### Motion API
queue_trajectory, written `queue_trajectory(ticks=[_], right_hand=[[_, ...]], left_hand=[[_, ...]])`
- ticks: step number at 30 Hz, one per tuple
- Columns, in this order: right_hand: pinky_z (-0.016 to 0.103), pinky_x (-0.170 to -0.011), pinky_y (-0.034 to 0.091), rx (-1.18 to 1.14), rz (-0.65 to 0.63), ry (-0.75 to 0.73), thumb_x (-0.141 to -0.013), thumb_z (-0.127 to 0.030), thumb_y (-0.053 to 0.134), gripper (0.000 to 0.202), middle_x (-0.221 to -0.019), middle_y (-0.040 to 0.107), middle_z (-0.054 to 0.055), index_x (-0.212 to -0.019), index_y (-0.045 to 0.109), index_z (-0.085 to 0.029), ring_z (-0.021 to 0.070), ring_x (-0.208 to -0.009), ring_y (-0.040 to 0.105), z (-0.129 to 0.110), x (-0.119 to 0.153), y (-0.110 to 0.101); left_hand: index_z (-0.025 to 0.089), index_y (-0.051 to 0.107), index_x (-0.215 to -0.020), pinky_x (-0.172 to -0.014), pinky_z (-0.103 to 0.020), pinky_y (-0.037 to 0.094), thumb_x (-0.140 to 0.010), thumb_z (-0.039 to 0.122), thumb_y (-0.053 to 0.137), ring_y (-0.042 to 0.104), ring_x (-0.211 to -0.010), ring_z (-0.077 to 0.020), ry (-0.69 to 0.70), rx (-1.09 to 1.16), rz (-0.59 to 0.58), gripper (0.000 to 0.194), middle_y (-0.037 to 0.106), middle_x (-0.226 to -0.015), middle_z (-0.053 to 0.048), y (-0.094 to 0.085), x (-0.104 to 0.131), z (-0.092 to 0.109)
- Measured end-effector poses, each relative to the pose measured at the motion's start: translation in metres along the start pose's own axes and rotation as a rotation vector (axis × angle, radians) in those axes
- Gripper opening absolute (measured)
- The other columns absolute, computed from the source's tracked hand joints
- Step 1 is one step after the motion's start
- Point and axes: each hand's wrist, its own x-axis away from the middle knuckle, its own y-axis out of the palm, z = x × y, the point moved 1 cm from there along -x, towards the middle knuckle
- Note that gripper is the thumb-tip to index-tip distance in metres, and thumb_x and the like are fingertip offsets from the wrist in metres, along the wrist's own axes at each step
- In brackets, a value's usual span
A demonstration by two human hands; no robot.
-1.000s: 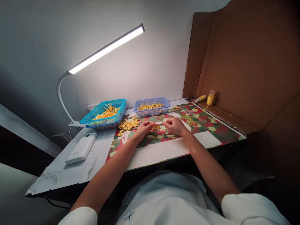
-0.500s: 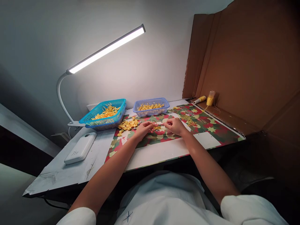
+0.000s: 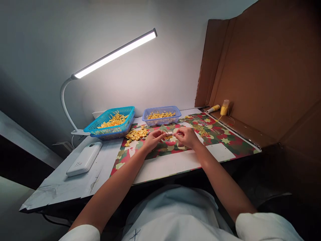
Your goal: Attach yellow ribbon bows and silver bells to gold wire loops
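Note:
My left hand [image 3: 153, 140] is closed in a pinch over the patterned mat, with a thin gold cord [image 3: 164, 131] looping up from its fingertips. A small yellow ribbon piece [image 3: 169, 137] shows just under the fingertips. My right hand [image 3: 187, 137] is closed around a slender, shiny tool [image 3: 170, 134] whose tip reaches the left fingertips. Its exact kind is too small to make out. Left of my left hand lies a pile of yellow ribbon bows [image 3: 136, 134], with small silvery bits at its edge.
Behind stand a turquoise basket [image 3: 93, 126] of yellow ribbon pieces and a lavender basket [image 3: 164, 122] of corded bows. Gold cords [image 3: 201, 130] lie on the mat [image 3: 225, 134]. A white power bank [image 3: 84, 159], desk lamp [image 3: 115, 53], yellow bottle [image 3: 225, 107] and cardboard wall [image 3: 260, 67] surround the workplace.
The camera view has shifted slightly. Both hands stay nearly in place, and the slender tool between the fingertips now shows more plainly.

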Motion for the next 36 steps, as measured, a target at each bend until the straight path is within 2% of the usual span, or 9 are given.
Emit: queue_trajectory(ticks=[11, 19, 24, 27, 31, 33, 36], right_hand=[[0.027, -0.064, 0.032, 0.051, -0.007, -0.038, -0.083, -0.034, 0.056, 0.025, -0.063, 0.059, 0.002, -0.065, 0.062, -0.017, 0.0143, -0.062, 0.049, -0.002, 0.000, 0.002], [0.026, -0.062, 0.031, 0.053, -0.048, 0.017, -0.082, -0.037, 0.056, 0.027, -0.063, 0.061, 0.002, -0.063, 0.061, -0.018, 0.0143, -0.062, 0.050, -0.003, 0.000, 0.000], [0.026, -0.055, 0.028, 0.069, -0.075, 0.153, -0.080, -0.042, 0.054, 0.035, -0.053, 0.051, 0.000, -0.055, 0.056, -0.019, 0.0130, -0.054, 0.043, 0.011, 0.000, -0.006], [0.027, -0.050, 0.025, 0.085, -0.091, 0.257, -0.078, -0.042, 0.056, 0.036, -0.049, 0.049, -0.001, -0.050, 0.052, -0.019, 0.0119, -0.049, 0.040, 0.022, 0.001, -0.014], [0.027, -0.047, 0.022, 0.107, -0.117, 0.359, -0.076, -0.042, 0.056, 0.040, -0.044, 0.041, -0.003, -0.045, 0.046, -0.019, 0.0102, -0.044, 0.034, 0.036, 0.002, -0.023], [0.027, -0.046, 0.021, 0.122, -0.134, 0.389, -0.075, -0.041, 0.057, 0.042, -0.041, 0.034, -0.005, -0.042, 0.041, -0.020, 0.0096, -0.042, 0.031, 0.044, 0.003, -0.026], [0.026, -0.046, 0.021, 0.164, -0.125, 0.438, -0.073, -0.036, 0.058, 0.041, -0.040, 0.034, -0.004, -0.040, 0.040, -0.020, 0.0098, -0.042, 0.032, 0.054, 0.005, -0.027]], left_hand=[[0.018, 0.068, -0.079, -0.056, -0.022, 0.044, -0.072, 0.053, 0.071, 0.057, -0.063, -0.0122, 0.028, -0.073, -0.007, 0.036, 0.067, -0.073, -0.001, -0.003, -0.003, -0.009], [0.018, 0.069, -0.080, -0.057, -0.022, 0.044, -0.071, 0.055, 0.070, 0.059, -0.065, -0.0142, 0.014, -0.136, -0.023, 0.038, 0.069, -0.076, -0.003, -0.003, -0.001, -0.005], [0.018, 0.066, -0.078, -0.058, -0.025, 0.045, -0.074, 0.054, 0.063, 0.059, -0.066, -0.0164, 0.015, -0.224, 0.074, 0.037, 0.070, -0.078, -0.006, -0.006, -0.004, -0.006], [0.019, 0.062, -0.070, -0.063, -0.029, 0.044, -0.077, 0.046, 0.059, 0.058, -0.066, -0.0182, 0.033, -0.334, 0.187, 0.028, 0.067, -0.072, -0.005, -0.011, -0.006, -0.009], [0.021, 0.056, -0.058, -0.071, -0.033, 0.041, -0.071, 0.035, 0.064, 0.056, -0.070, -0.0218, 0.067, -0.515, 0.301, 0.021, 0.058, -0.063, -0.003, -0.018, -0.005, -0.011], [0.022, 0.058, -0.059, -0.078, -0.035, 0.041, -0.068, 0.032, 0.068, 0.056, -0.082, -0.0259, 0.092, -0.590, 0.319, 0.017, 0.060, -0.070, -0.005, -0.019, -0.003, -0.010], [0.022, 0.066, -0.077, -0.093, -0.041, 0.037, -0.068, 0.031, 0.070, 0.050, -0.104, -0.0317, 0.147, -0.674, 0.301, 0.014, 0.063, -0.095, -0.009, -0.015, 0.000, -0.005]])
